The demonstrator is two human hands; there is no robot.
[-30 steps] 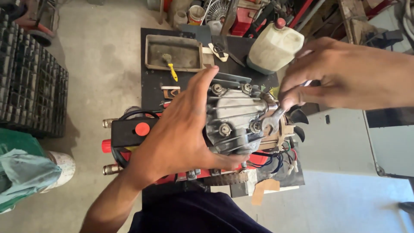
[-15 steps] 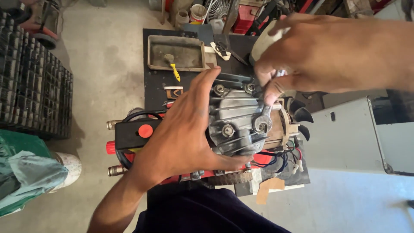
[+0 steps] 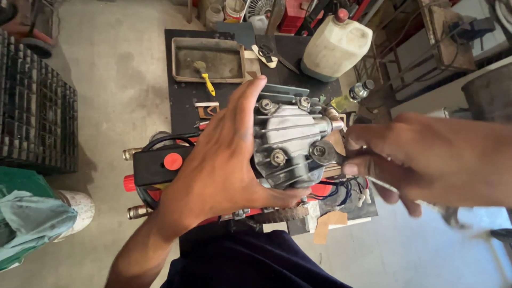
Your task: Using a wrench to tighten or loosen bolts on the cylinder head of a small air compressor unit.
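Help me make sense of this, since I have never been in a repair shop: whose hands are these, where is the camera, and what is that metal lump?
The camera sits on the person's head and looks straight down, so both hands are that person's own. The left hand lies flat against a grey ribbed metal engine part with bolts in its top, steadying it. The right hand comes in from the right, its fingers closed around a wrench set on one of those bolts. The part rests on a dark workbench above a concrete floor. Also on the bench: a shallow metal tray holding a yellow-handled brush, a white plastic jug with a red cap, and a black switch box with a red button. Loose wires hang below the part.
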